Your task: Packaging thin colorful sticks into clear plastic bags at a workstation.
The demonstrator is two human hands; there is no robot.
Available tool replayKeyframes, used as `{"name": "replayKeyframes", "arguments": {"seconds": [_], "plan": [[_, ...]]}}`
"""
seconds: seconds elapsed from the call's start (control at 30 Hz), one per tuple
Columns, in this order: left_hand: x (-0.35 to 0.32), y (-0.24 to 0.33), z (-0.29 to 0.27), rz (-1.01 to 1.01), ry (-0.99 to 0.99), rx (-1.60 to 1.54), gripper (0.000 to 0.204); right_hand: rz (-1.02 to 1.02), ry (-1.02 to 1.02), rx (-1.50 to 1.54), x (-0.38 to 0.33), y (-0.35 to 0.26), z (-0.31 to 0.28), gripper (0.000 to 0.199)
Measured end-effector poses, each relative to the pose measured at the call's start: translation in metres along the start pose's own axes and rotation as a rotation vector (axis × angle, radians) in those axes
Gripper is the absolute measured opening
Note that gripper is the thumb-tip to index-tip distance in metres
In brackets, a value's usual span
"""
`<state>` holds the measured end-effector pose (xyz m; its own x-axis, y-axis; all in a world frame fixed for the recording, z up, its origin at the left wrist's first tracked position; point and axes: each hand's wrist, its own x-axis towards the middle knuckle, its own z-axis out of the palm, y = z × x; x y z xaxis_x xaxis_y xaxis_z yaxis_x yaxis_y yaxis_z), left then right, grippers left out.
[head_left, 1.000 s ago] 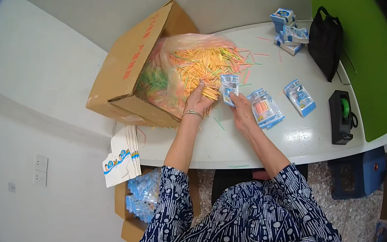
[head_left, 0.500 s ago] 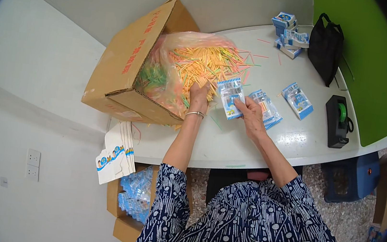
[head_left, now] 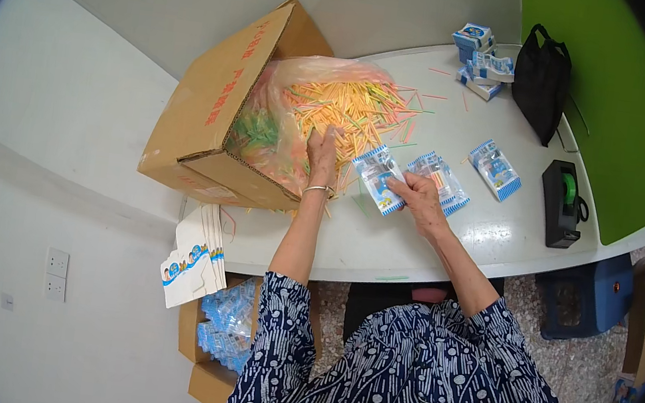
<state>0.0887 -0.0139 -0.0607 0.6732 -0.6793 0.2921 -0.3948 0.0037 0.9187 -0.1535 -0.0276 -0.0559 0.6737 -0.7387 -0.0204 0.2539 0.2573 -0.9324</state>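
A heap of short, thin plastic sticks, mostly pale orange with some pink, yellow and green, spills from a clear plastic bag in an open cardboard box. My left hand, with a bangle at its wrist, is at the near edge of the heap. Its fingers curl inward, and what they grip is hidden. In my right hand a flat blue-and-white packet is pinched between thumb and fingers, tilted beside the heap. Just behind that hand lie overlapping packets, one showing coloured sticks inside.
Another packet lies farther right, near a black tape dispenser. Small boxes are stacked by a black bag at the back. Flat printed cartons lean over a lower box of blue packets. A blue stool stands right.
My left hand has drawn slightly back and left at the heap, showing more of its fingers. The packet in my right hand has tilted and come a little nearer to me.
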Motion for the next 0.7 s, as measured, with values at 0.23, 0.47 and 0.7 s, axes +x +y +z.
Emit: {"name": "replayKeyframes", "arguments": {"seconds": [0.23, 0.47, 0.7], "plan": [[-0.022, 0.062, 0.001, -0.212, -0.086, -0.763, 0.022, 0.060, -0.091, -0.094, -0.001, -0.004, -0.010, 0.023], [-0.061, 0.117, 0.013, -0.142, -0.119, -0.767, 0.025, 0.139, -0.181, -0.059, -0.001, -0.001, -0.022, 0.024], [-0.083, 0.111, 0.019, -0.102, -0.140, -0.674, 0.030, 0.154, -0.198, -0.048, -0.006, -0.002, -0.028, 0.023]]}}
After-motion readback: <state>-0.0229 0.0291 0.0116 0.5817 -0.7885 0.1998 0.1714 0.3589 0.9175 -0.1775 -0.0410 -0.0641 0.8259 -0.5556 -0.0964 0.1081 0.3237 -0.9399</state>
